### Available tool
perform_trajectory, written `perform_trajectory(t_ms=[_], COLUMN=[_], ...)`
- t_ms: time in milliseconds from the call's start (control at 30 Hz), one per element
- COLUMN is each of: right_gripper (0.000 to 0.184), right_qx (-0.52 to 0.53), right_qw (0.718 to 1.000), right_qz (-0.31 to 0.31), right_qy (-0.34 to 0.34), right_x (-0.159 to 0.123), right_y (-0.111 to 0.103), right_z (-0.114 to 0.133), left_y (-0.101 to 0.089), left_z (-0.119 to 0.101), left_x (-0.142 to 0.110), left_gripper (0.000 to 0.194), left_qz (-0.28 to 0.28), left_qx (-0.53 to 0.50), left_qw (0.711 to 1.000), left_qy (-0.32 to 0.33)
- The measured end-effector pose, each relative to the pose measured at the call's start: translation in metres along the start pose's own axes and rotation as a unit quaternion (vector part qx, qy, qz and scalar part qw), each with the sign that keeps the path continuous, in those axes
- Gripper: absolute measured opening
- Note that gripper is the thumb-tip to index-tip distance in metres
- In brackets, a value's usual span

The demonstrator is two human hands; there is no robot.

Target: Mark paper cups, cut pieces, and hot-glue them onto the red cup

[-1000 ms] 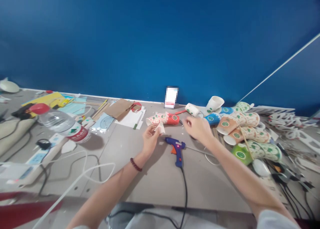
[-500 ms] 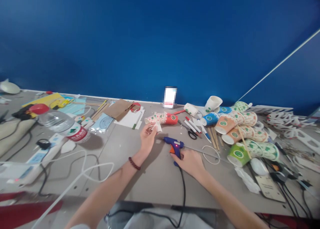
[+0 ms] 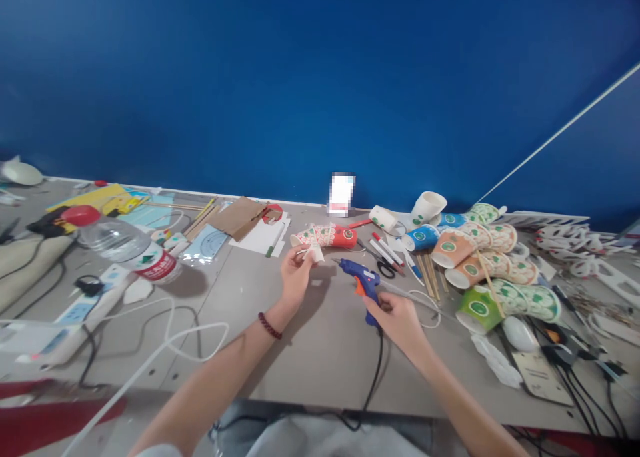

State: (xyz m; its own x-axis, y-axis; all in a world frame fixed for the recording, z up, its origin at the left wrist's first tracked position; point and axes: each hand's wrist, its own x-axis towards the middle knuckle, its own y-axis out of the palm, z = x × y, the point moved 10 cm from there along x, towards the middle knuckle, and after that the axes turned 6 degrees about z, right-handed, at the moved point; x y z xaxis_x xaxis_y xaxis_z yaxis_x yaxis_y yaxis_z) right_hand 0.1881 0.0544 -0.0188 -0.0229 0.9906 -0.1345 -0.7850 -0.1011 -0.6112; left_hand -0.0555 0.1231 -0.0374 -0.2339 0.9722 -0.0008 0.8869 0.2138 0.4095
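Note:
Pinched in my left hand (image 3: 296,272) is a small white paper piece (image 3: 315,252), just in front of a red paper cup stack (image 3: 340,236) lying on its side. My right hand (image 3: 397,320) is closed round the handle of a blue hot glue gun (image 3: 361,277) with an orange trigger. The gun's nozzle points left toward the white piece, with a gap between them. A black cord hangs from the gun's handle to the table edge.
More paper cup stacks (image 3: 520,300) lie at the right, near scissors (image 3: 386,269), markers (image 3: 387,252) and wooden sticks (image 3: 427,274). At the left stand a plastic bottle (image 3: 123,244) and a power strip (image 3: 83,317). Cardboard (image 3: 243,217) lies behind my left hand.
My right hand has moved the glue gun to the right, widening the gap from the white paper piece. My left hand has stayed nearly still.

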Motion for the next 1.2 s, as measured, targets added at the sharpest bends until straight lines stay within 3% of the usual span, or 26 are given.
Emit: perform_trajectory(t_ms=[167,400,700,967,1200], right_gripper=[0.038,0.041,0.041,0.046,0.039], right_qx=[0.179,0.313,0.301,0.275,0.232], right_qw=[0.979,0.947,0.951,0.961,0.973], right_qz=[0.046,0.051,0.033,-0.006,0.005], right_qy=[0.09,0.053,0.056,0.032,0.019], right_x=[-0.013,-0.023,-0.018,-0.008,0.003], right_y=[0.008,0.018,0.016,0.0,-0.004], right_z=[-0.007,0.013,0.013,0.012,0.01], left_y=[0.013,0.029,0.029,0.028,0.027], left_z=[0.006,0.02,0.031,0.03,0.028], left_x=[-0.003,-0.007,-0.005,-0.005,-0.005], left_gripper=[0.04,0.041,0.04,0.04,0.039], left_qz=[0.051,0.136,0.137,0.128,0.118], left_qx=[-0.007,0.007,-0.027,-0.03,-0.021], left_qw=[0.998,0.987,0.983,0.983,0.985], left_qy=[-0.025,-0.088,-0.115,-0.128,-0.126])
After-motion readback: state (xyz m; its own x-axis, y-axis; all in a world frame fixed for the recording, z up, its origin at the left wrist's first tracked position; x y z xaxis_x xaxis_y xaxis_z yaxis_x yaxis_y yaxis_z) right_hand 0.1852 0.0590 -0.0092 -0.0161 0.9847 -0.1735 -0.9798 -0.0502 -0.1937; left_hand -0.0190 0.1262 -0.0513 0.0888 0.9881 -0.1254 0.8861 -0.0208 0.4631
